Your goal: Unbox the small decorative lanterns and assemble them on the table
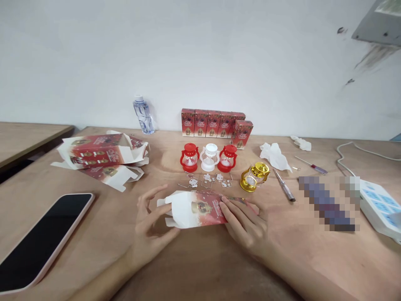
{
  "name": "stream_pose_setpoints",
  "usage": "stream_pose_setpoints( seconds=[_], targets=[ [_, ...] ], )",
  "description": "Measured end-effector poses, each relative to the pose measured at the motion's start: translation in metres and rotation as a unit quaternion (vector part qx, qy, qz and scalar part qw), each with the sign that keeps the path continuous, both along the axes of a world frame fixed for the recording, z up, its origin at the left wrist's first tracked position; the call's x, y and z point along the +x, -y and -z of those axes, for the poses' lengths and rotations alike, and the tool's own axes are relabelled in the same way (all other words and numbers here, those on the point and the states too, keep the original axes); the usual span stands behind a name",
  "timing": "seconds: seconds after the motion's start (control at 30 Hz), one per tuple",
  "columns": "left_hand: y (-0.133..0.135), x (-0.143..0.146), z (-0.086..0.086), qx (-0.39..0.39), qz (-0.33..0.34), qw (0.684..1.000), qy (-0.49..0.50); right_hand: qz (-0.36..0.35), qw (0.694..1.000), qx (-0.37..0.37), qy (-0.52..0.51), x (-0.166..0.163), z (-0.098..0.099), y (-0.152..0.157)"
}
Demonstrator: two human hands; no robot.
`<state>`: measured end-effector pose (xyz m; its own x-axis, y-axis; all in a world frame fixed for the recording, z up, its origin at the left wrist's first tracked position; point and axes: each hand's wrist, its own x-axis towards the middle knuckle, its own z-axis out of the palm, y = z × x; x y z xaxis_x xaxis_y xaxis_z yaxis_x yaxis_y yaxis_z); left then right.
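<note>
A red and white printed cardboard box lies on its side at the front of the table, its white flaps standing out at the left end. My left hand curves about that end, with the index finger and thumb on the flaps and the other fingers spread. Over the right end, my right hand grips the box from above. Just behind it are small wire and metal parts. Two red lanterns flank a white lantern. A gold lantern leans to the right, nearer me.
Several closed red boxes line the wall, near a water bottle. Flattened boxes and a phone lie left. Rightward are tissues, a screwdriver, a slim tool, a blurred-out item and a power strip.
</note>
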<state>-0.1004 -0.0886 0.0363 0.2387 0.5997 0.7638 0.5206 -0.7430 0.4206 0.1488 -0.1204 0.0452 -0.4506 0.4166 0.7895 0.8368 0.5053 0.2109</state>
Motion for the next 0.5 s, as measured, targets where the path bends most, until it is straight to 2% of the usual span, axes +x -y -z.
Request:
stream_pose_setpoints(
  seconds=[0.1,0.17,0.3,0.4,0.5],
  targets=[
    [0.0,0.0,-0.008,0.077,0.011,0.997,-0.011,0.0,1.0,-0.004,0.001,0.0,-0.001,0.0],
    [-0.002,-0.001,-0.01,0.098,0.011,0.995,-0.035,-0.008,1.0,0.003,-0.003,0.001,-0.003,0.0],
    [-0.008,-0.005,-0.003,0.087,0.021,0.995,-0.037,-0.029,0.999,0.014,0.018,0.001,-0.007,0.002],
    [-0.008,-0.007,0.001,0.063,0.063,0.988,-0.123,-0.035,0.999,0.02,0.027,-0.001,-0.008,0.003],
    [-0.004,-0.011,-0.003,0.096,0.093,0.971,-0.196,-0.034,0.999,0.031,0.02,-0.004,-0.004,0.003]
  ],
)
